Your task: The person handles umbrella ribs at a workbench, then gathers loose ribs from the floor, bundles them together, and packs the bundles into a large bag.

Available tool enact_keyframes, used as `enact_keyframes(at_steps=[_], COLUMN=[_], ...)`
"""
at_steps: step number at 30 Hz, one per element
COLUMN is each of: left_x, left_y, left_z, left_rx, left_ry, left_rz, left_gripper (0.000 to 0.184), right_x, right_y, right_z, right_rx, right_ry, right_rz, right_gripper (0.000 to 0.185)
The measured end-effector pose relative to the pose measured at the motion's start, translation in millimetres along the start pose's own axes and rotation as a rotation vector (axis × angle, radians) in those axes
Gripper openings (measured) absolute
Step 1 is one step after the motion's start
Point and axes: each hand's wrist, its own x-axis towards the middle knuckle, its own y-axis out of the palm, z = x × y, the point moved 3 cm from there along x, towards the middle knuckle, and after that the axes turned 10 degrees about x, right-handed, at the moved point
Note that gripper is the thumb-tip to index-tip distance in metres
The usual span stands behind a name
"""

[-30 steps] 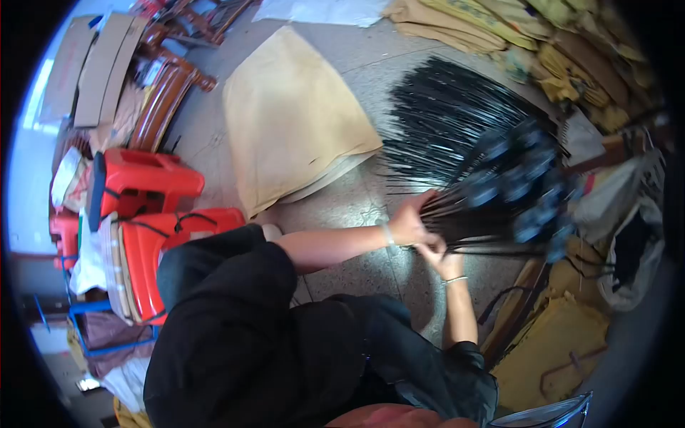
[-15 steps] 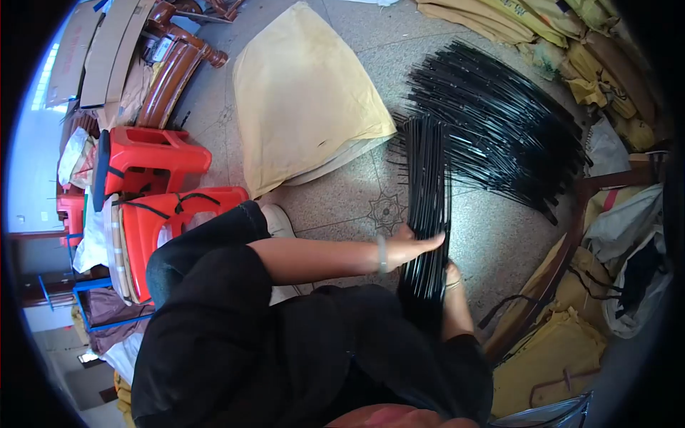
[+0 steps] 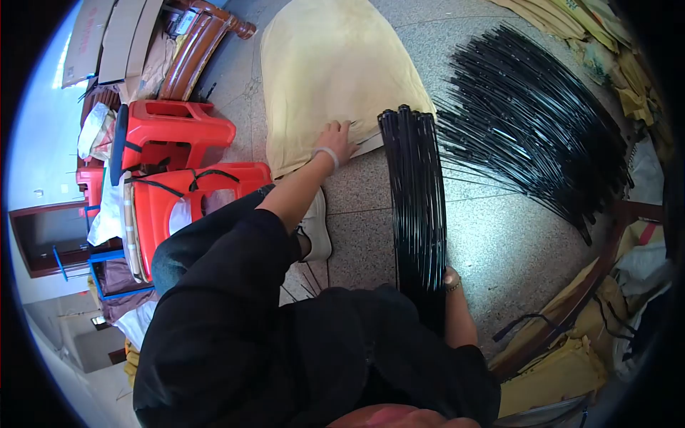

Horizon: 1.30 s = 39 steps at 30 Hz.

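Note:
A long bundle of thin black strips (image 3: 417, 192) stands between me and the yellowish sack, its knobbed ends by the sack's right corner. My right hand (image 3: 451, 277) is at the lower right side of this bundle, mostly hidden behind it, closed around it. My left hand (image 3: 335, 143) rests on the near edge of the flat yellowish sack (image 3: 335, 64), fingers apart. A grey-white layer shows under that edge. To the right, a large fanned pile of similar black strips (image 3: 528, 121) lies on the speckled floor.
Red plastic stools (image 3: 178, 132) stand at the left, beside a blue-framed item (image 3: 107, 274). Cardboard (image 3: 93, 43) and brown wooden furniture (image 3: 200, 53) are at the upper left. Yellow sacks (image 3: 564, 378) and a wooden bar (image 3: 606, 264) lie at the right. My shoe (image 3: 317, 232) is near the sack.
My left hand has left the black bundle and moved up and left to the sack. The bundle was lifted from the pile earlier and now reaches toward the sack's corner.

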Motion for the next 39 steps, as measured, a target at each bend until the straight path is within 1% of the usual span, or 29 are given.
enact_keyframes(at_steps=[2, 3, 5, 6, 7, 8, 9, 10, 12, 13, 14, 15, 17, 18, 20, 21, 22, 23, 25, 27, 28, 29, 31, 32, 34, 35, 37, 39], left_x=[8.7, 15.4, 34.6, 40.6, 44.7, 41.4, 37.2, 29.2, 44.3, 46.3, 43.9, 42.3, 21.7, 18.0, 13.5, 12.3, 9.7, 9.3, 8.9, 9.5, 10.1, 11.0, 14.0, 15.4, 17.3, 19.0, 19.7, 25.9], left_y=[16.2, 27.1, 56.8, 66.5, 71.6, 52.5, 34.8, -13.8, -49.1, -78.7, -105.8, -123.0, -163.9, -168.4, -175.2, -177.6, -181.0, -184.2, -188.9, -188.8, -187.1, -186.1, -184.2, -185.6, -189.6, -189.7, -188.9, -193.3], left_z=[-12.1, -11.6, -3.8, 2.5, 9.2, 9.8, 17.8, 16.7, 46.4, 56.1, 63.3, 69.7, 71.9, 75.9, 77.2, 77.6, 79.0, 80.8, 81.0, 82.4, 81.4, 81.4, 82.8, 84.7, 88.0, 91.7, 94.9, 98.3], left_rx=[-0.015, -0.016, -0.016, -0.015, -0.173, -0.327, -0.391, -0.452, -0.467, -0.449, -0.463, -0.447, -0.45, -0.447, -0.415, -0.415, -0.485, -0.555, -0.573, -0.573, -0.631, -0.635, -0.719, -0.72, -0.754, -0.754, -0.813, -0.833], left_ry=[0.07, 0.068, 0.025, 0.023, 0.107, 0.186, 0.056, -0.076, -0.172, -0.137, -0.04, 0.037, 0.133, 0.13, 0.304, 0.304, 0.254, 0.205, 0.236, 0.236, 0.276, 0.274, 0.308, 0.304, 0.358, 0.357, 0.44, 0.459], left_rz=[0.054, 0.062, 0.282, 0.286, 0.193, 0.098, 0.035, -0.029, -0.262, -0.388, -0.526, -0.599, -0.444, -0.445, -0.484, -0.483, -0.525, -0.567, -0.58, -0.459, -0.456, -0.46, -0.391, -0.393, -0.336, -0.334, -0.358, -0.378], left_gripper=[0.046, 0.046, 0.045, 0.045, 0.039, 0.033, 0.028, 0.023, 0.016, 0.016, 0.015, 0.019, 0.021, 0.021, 0.017, 0.017, 0.014, 0.011, 0.011, 0.011, 0.011, 0.011, 0.011, 0.011, 0.011, 0.011, 0.01, 0.011], right_x=[6.5, 11.3, 32.8, 36.9, 29.8, 32.7, 48.8, 67.9, 77.1, 80.1, 81.9, 85.6, 101.6, 108.9, 123.5, 131.5, 139.2, 148.5, 170.3, 199.4, 216.5, 235.9, 289.8, 332.5, 414.0, 433.0, 459.6, 476.5], right_y=[7.9, 12.5, 24.3, 30.6, 34.4, 43.1, 47.5, 55.6, 67.6, 65.1, 60.6, 57.1, 75.5, 81.6, 74.4, 69.6, 64.8, 60.2, 53.4, 46.4, 44.6, 45.0, 47.1, 54.4, 70.6, 77.8, 87.5, 95.0], right_z=[2.5, 5.2, 12.0, 11.9, 10.9, 10.2, 10.7, 12.1, 9.7, 9.0, 6.9, 5.1, 10.8, 15.6, 17.4, 17.8, 17.9, 19.1, 22.9, 31.7, 37.1, 44.4, 65.7, 78.0, 105.0, 104.4, 106.5, 109.1], right_rx=[0.014, 0.019, 0.027, 0.031, 0.036, 0.043, 0.051, 0.059, 0.074, 0.082, 0.057, 0.031, 0.062, 0.08, 0.055, 0.031, 0.033, 0.025, 0.016, 0.024, 0.027, 0.028, -0.235, -0.238, -0.164, -0.163, -0.433, -0.705], right_ry=[0.039, 0.06, 0.099, 0.118, 0.14, 0.165, 0.19, 0.216, 0.265, 0.27, 0.309, 0.348, 0.365, 0.37, 0.359, 0.343, 0.346, 0.319, 0.3, 0.27, 0.255, 0.243, 0.041, 0.045, -0.185, -0.184, -0.283, -0.384], right_rz=[-0.003, -0.005, -0.003, -0.001, 0.004, 0.011, 0.021, 0.03, 0.045, 0.048, 0.03, 0.013, 0.004, -0.014, 0.012, 0.036, 0.034, 0.042, 0.047, -0.016, -0.048, -0.079, -0.203, -0.202, -0.432, -0.433, -0.396, -0.358], right_gripper=[0.096, 0.096, 0.096, 0.096, 0.096, 0.096, 0.096, 0.096, 0.096, 0.096, 0.097, 0.097, 0.097, 0.097, 0.095, 0.094, 0.094, 0.092, 0.09, 0.085, 0.083, 0.08, 0.065, 0.065, 0.041, 0.041, 0.04, 0.039])
